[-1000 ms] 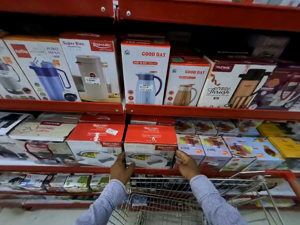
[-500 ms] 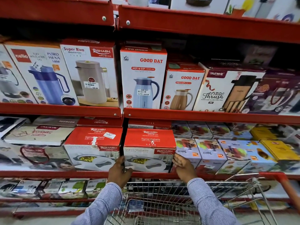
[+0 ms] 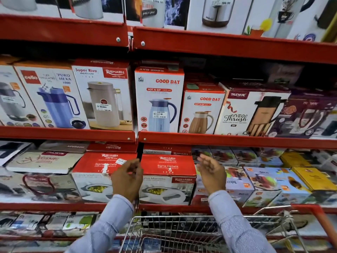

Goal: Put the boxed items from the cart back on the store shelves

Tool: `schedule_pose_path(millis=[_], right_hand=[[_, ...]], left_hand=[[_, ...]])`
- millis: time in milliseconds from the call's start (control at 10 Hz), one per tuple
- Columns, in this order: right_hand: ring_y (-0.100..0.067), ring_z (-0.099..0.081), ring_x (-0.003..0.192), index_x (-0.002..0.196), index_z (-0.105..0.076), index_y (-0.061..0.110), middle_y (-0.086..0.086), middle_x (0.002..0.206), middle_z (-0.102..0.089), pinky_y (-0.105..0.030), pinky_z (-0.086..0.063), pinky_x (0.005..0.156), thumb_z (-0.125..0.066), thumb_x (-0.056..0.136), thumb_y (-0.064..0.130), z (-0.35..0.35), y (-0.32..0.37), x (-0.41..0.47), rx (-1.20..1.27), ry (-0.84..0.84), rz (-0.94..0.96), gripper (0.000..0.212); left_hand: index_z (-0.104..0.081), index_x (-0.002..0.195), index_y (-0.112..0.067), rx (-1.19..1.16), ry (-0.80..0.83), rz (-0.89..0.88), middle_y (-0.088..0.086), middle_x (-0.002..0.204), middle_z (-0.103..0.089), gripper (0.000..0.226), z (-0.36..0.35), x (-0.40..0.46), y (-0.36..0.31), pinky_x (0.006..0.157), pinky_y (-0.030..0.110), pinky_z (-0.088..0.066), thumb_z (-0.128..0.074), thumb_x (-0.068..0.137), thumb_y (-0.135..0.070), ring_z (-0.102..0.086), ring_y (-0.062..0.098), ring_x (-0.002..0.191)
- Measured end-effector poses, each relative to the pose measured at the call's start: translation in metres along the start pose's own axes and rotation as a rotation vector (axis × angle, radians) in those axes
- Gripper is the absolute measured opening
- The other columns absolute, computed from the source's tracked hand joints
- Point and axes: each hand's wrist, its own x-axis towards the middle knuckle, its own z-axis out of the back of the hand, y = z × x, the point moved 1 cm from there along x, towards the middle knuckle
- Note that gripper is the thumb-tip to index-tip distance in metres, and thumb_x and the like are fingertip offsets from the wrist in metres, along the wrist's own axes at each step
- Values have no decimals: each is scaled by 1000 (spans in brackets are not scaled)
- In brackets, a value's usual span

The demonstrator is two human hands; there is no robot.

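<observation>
Fingers (image 3: 134, 166) on both hands spread wide and hold nothing. The red box (image 3: 166, 177) sits between them on the shelf (image 3: 228, 209), long side running 9 to 3 o'clock. The left hand (image 3: 126, 179) is nearer than the right hand (image 3: 211, 173).

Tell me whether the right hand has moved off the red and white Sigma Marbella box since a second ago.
Yes. The right hand has lifted off the red and white Sigma Marbella box, rising beside its upper right corner, open.

Red metal shelves (image 3: 228, 140) ran in tiers across the whole view, their front rails joined by small bolts (image 3: 118, 39) where two bays met. Deep shadow lay under the upper tier, while even light fell on the fronts.
</observation>
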Motion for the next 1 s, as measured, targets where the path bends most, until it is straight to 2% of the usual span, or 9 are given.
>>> schedule_pose_path(millis=[100,200,300,400,600,700,800,900,1000], right_hand=[[-16,-68,100,116,-65,11,-5,107,-72,-31,-55,90,-61,86,0,-23,47,15,59,119,200,32],[-15,-65,108,124,-61,12,-5,118,-69,-34,-51,99,-59,87,6,-51,75,33,-7,209,264,37],[-15,-58,117,135,-50,11,-5,132,-60,-25,-44,100,-58,88,9,-68,84,42,-108,267,178,48],[-15,-55,119,139,-45,12,-6,137,-56,-22,-42,96,-58,89,10,-72,83,47,-151,281,151,52],[-16,-55,123,139,-46,13,-5,140,-54,-23,-44,97,-55,88,4,-73,76,52,-159,314,150,53],[-13,-55,124,140,-45,14,-2,141,-54,-16,-47,86,-53,88,4,-72,76,53,-163,327,145,54],[-12,-54,126,142,-43,15,-1,142,-52,-9,-44,75,-53,88,3,-73,72,56,-184,341,155,56],[-13,-53,126,143,-42,15,-2,144,-51,-18,-47,87,-54,87,2,-73,72,57,-191,372,141,59],[-15,-53,127,141,-44,14,-3,141,-53,-25,-45,99,-56,87,4,-71,76,57,-187,369,142,57]], left_hand=[[-72,104,-13,-123,-74,-66,-2,89,-74,20,7,34,-45,72,17,-51,-68,84,-13,-68,14,77],[-68,114,-11,-175,-98,-105,-2,93,-71,33,11,60,-76,82,19,-47,-70,82,-14,-66,11,81],[-58,127,-5,-178,17,-57,3,113,-69,48,3,76,-80,88,19,-44,-72,82,-15,-64,14,98],[-54,131,-4,-233,54,-32,11,126,-67,56,-3,84,-78,98,29,-49,-74,80,-14,-66,22,109],[-52,135,-11,-260,113,-12,5,127,-67,60,-3,84,-72,93,18,-48,-74,80,-14,-64,15,109],[-53,133,-10,-314,119,-3,3,122,-67,55,0,81,-75,77,-1,-43,-71,82,-6,-61,10,103],[-54,133,-10,-317,124,-21,5,122,-68,54,0,81,-74,92,17,-45,-71,82,-4,-61,10,102],[-56,130,-10,-287,110,-16,6,119,-70,53,0,82,-73,101,30,-49,-72,80,-6,-62,11,99],[-57,129,-11,-256,63,-41,7,119,-71,53,-3,83,-74,97,28,-49,-73,79,-13,-65,14,99]])
